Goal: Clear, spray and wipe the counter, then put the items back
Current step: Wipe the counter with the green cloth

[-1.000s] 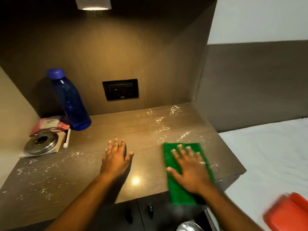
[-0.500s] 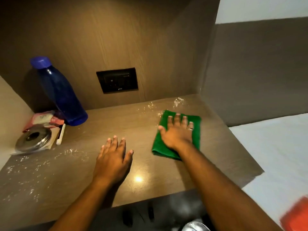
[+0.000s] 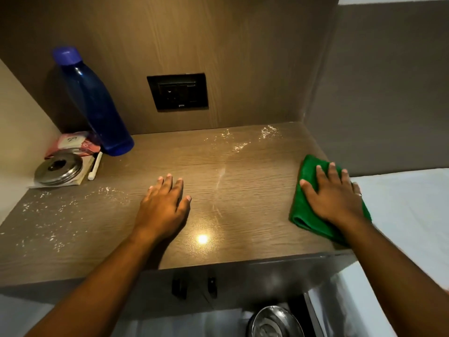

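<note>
My right hand (image 3: pixel 332 194) presses flat on a folded green cloth (image 3: pixel 305 203) at the right edge of the brown wood-grain counter (image 3: pixel 243 178). My left hand (image 3: pixel 164 204) rests palm down on the counter's middle, fingers spread, holding nothing. Spray droplets glisten at the back right and front left of the counter. A tall blue bottle (image 3: pixel 94 103) stands at the back left. Beside it lie a pink packet (image 3: pixel 73 142), a round steel lid (image 3: pixel 58 169) on a paper pad, and a white pen (image 3: pixel 95 166).
A black socket plate (image 3: pixel 178 92) sits in the back wall. A wall closes the left side. A white surface (image 3: pixel 408 210) lies to the right of the counter. Below the front edge are two dark handles (image 3: pixel 194 287) and a steel bowl (image 3: pixel 275 322).
My right hand slid the green cloth from the counter's middle back to the right edge. The left hand stayed in place. The view shifted slightly.
</note>
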Tool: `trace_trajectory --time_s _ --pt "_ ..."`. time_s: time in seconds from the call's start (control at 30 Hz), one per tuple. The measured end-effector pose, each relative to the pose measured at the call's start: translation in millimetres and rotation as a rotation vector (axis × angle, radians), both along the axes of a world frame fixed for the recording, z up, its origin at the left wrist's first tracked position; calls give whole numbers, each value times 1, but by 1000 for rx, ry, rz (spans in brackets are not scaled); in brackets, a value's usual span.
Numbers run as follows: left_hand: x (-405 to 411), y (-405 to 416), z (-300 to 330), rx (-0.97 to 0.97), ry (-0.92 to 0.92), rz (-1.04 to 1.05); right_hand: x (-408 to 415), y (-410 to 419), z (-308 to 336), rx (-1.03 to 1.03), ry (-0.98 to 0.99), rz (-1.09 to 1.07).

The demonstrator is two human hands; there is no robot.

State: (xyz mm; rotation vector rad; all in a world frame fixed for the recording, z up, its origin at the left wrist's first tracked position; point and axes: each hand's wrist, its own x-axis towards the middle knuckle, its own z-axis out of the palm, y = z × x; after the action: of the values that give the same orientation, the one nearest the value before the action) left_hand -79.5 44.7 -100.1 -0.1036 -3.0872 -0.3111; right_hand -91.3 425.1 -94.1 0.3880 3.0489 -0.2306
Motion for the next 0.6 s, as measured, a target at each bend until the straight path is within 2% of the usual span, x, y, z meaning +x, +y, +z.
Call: trace_trajectory --time_s 0.17,0.37,0.47,0.6 --pt "-1 -2 -4 21 27 2 -117 -24 12 -72 -7 -179" --pt "-3 -1 -9 42 56 16 -203 -98 13 -35 -51 -79" --pt "-3 -3 -10 38 61 15 -198 -147 14 -35 -63 84" --pt "0 -3 -7 55 64 20 -160 -171 11 -48 -47 474"
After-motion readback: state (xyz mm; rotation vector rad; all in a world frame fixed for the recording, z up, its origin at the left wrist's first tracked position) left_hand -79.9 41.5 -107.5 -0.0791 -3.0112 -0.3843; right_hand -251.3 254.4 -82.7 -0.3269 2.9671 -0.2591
